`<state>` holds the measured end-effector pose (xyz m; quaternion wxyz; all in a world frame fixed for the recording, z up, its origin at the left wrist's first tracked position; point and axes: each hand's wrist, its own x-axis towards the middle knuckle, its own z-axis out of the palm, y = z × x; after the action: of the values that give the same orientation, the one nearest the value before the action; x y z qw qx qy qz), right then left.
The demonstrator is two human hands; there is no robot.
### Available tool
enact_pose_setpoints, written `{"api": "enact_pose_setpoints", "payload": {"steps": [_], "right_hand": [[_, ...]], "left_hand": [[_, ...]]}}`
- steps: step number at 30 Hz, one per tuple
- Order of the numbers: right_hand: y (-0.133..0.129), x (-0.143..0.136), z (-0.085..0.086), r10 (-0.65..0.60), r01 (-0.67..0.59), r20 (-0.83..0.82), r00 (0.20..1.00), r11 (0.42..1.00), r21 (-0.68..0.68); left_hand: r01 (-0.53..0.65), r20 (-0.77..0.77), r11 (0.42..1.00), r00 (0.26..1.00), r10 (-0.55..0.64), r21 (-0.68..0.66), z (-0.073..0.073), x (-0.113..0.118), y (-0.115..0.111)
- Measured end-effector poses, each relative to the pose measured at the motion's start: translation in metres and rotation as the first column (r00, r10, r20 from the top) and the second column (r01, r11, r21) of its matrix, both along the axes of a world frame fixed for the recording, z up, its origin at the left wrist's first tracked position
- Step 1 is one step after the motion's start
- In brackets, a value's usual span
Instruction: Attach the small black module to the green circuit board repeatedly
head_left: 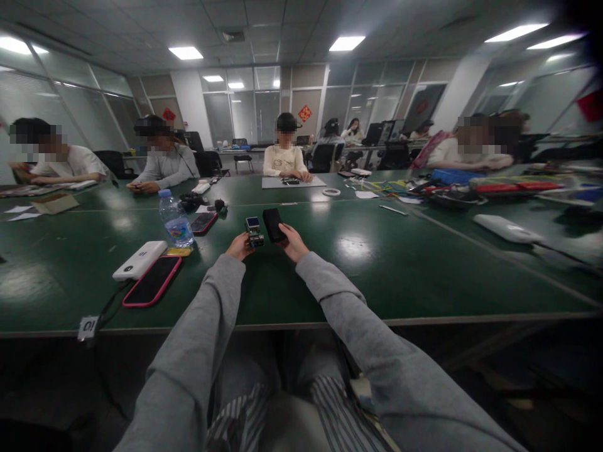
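Observation:
Above the green table (292, 289), my left hand (240, 247) is closed on a small circuit board with a screen (254, 233). The screen sits at the board's upper end, with electronic parts below it. My right hand (293, 242) grips a black rectangular case (271, 225) by its right side, thumb on the near face. The board and the case are held side by side with a narrow gap between them. The fingers behind both things are hidden.
To the left are a water bottle (175, 220), a white power bank (140, 260) with a cable, a pink-edged phone (153, 280) and another phone (204, 223). A white device (506, 229) lies at the right. Several people sit around the table; cables and tools (452, 188) are heaped far right.

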<state>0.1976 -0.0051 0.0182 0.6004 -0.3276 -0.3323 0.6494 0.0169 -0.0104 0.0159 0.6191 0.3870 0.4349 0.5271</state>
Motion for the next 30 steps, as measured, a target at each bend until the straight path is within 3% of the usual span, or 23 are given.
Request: {"api": "enact_pose_setpoints", "payload": {"steps": [8, 15, 24, 30], "right_hand": [[0.000, 0.004, 0.004, 0.010, -0.034, -0.160, 0.987, 0.988, -0.154], [0.001, 0.000, 0.003, -0.028, 0.022, -0.045, 0.999, 0.993, -0.115], [-0.010, 0.000, 0.013, -0.007, -0.010, -0.085, 0.996, 0.980, -0.200], [-0.005, 0.005, 0.007, -0.031, -0.016, -0.180, 0.983, 0.968, -0.252]], "left_hand": [[-0.023, -0.031, 1.000, 0.999, 0.023, 0.009, 0.000, 0.000, -0.001], [-0.026, -0.046, 1.000, 0.999, 0.026, -0.003, -0.001, 0.001, 0.002], [0.009, -0.013, 0.999, 1.000, -0.008, 0.033, -0.002, 0.003, 0.002], [0.026, -0.004, 0.998, 1.000, -0.026, 0.051, 0.000, 0.004, -0.001]]}}
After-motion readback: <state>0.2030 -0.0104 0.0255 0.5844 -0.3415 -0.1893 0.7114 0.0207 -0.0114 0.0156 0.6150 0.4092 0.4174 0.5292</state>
